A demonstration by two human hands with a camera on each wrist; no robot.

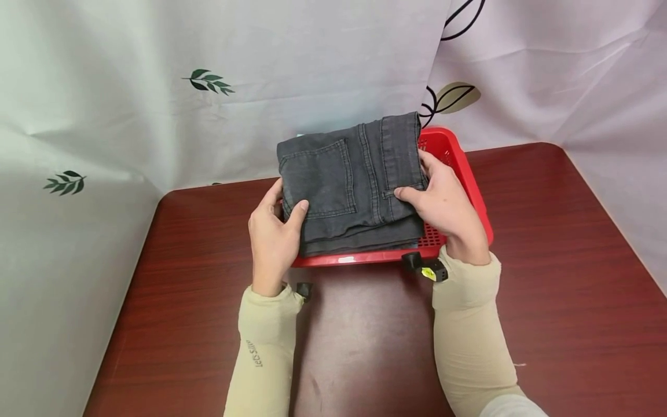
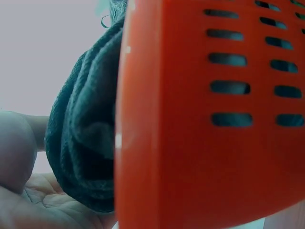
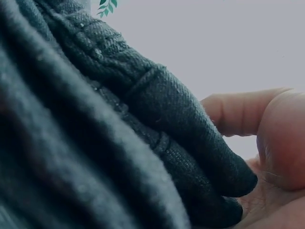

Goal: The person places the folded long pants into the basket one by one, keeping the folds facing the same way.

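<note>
Folded dark grey jeans (image 1: 328, 179), back pocket upward, lie over a red plastic basket (image 1: 471, 197). My left hand (image 1: 275, 234) grips their left end, its thumb on top near the pocket and its fingers around the side. At the waistband end my right hand (image 1: 448, 200) holds them, thumb over a belt loop and fingers tucked behind the edge. More folded dark cloth (image 1: 365, 238) shows beneath. In the left wrist view the basket's slotted wall (image 2: 214, 167) stands before the folded jeans (image 2: 81, 129). Layered denim (image 3: 157, 109) fills much of the right wrist view.
The basket stands on a reddish-brown wooden table (image 1: 365, 336), close to its back edge. Behind hangs a pale curtain (image 1: 312, 58) with leaf prints, which also runs down both sides. Small black wrist cameras sit by both cuffs.
</note>
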